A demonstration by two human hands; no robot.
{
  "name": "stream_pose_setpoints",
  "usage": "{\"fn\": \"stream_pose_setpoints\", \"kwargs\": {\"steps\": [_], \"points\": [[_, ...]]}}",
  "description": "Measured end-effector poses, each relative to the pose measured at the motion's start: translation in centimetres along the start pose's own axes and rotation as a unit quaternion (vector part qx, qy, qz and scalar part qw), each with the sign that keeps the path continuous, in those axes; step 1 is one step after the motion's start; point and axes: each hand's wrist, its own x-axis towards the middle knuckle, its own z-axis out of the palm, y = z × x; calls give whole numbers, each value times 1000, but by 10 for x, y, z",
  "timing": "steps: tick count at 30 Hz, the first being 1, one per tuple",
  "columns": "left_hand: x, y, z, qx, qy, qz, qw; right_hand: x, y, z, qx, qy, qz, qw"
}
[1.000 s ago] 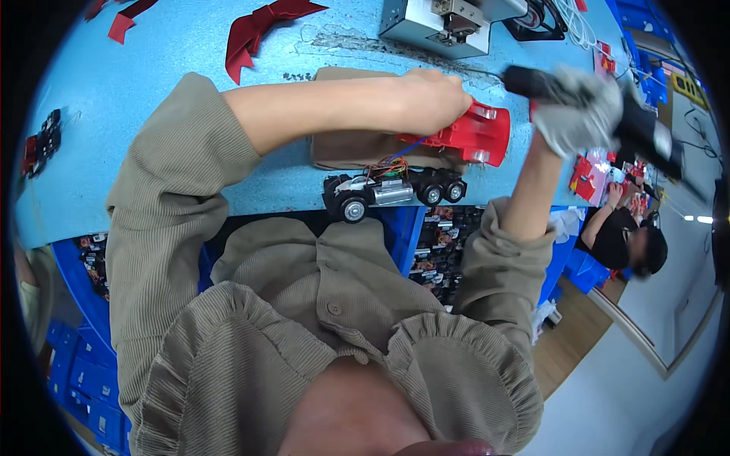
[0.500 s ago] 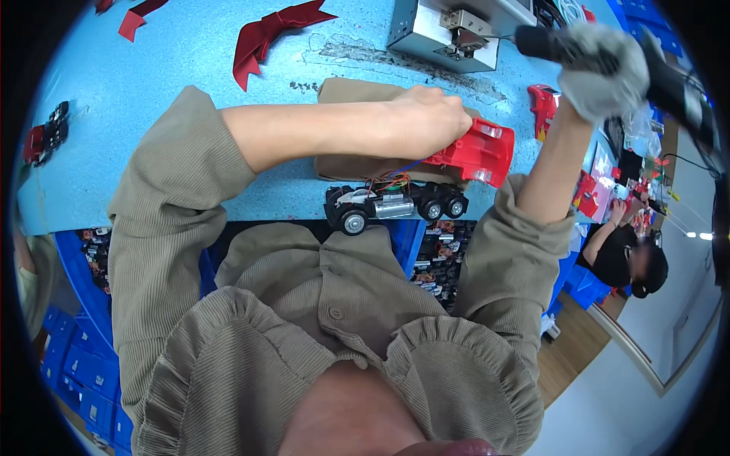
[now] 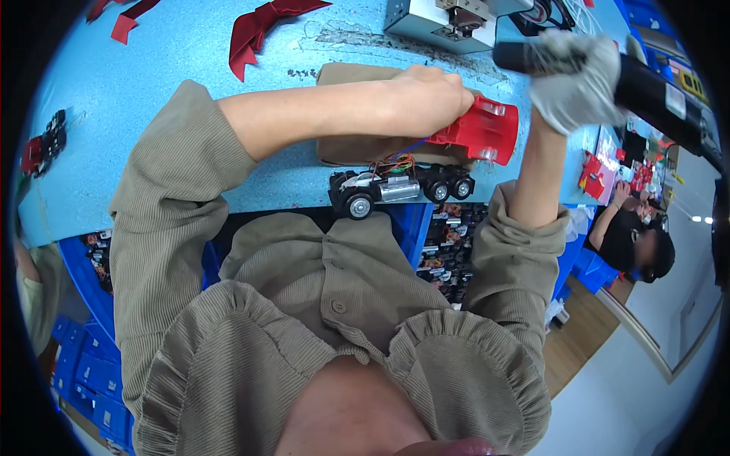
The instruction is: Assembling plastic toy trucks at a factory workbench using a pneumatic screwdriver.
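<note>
My bare left hand [image 3: 433, 99] is closed on the near end of a red plastic toy truck body [image 3: 490, 133], pressed against a tan padded block [image 3: 342, 150]. Clear plastic pieces show at the body's corners. Thin coloured wires [image 3: 397, 161] run between it and the toy truck chassis [image 3: 403, 190], black with silver parts and wheels, lying along the table's near edge. My right hand [image 3: 576, 87], in a pale glove, grips a black electric screwdriver [image 3: 658, 99], held above the table with its nose toward the left. The screwdriver's bit is too blurred to make out.
A metal box-shaped device [image 3: 441, 26] stands at the back. Dark red ribbon bows [image 3: 262, 34] and another small truck chassis [image 3: 44, 148] lie to the left. Bins of black parts [image 3: 449, 251] sit below the table edge. A person in black [image 3: 639, 243] works at the right.
My right hand has moved slightly left and down with the screwdriver. The red body has tilted a little in my left hand, and the whole view has shifted slightly.
</note>
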Motion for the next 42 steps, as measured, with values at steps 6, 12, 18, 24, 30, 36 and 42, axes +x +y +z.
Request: {"fn": "stream_pose_setpoints", "kwargs": {"steps": [6,12,18,24,30,36,42], "points": [[0,4,-7,0,-10,-5,1000,-19,-116,-30,135,139,65,979],[-1,1,-3,34,6,32,999,-77,-107,-16,185,-11,132,974],[2,5,-3,37,4,30,999,-85,-91,-4,168,5,183,969],[1,7,-4,15,-16,11,1000,-89,-92,2,161,44,185,969],[-1,-9,-19,-65,-75,25,995,-92,-95,25,131,-36,80,988],[-41,-40,15,-370,76,75,923,-90,-91,31,98,-72,32,992],[-52,-33,50,-232,222,12,947,-58,-107,25,171,-125,111,971]]}}
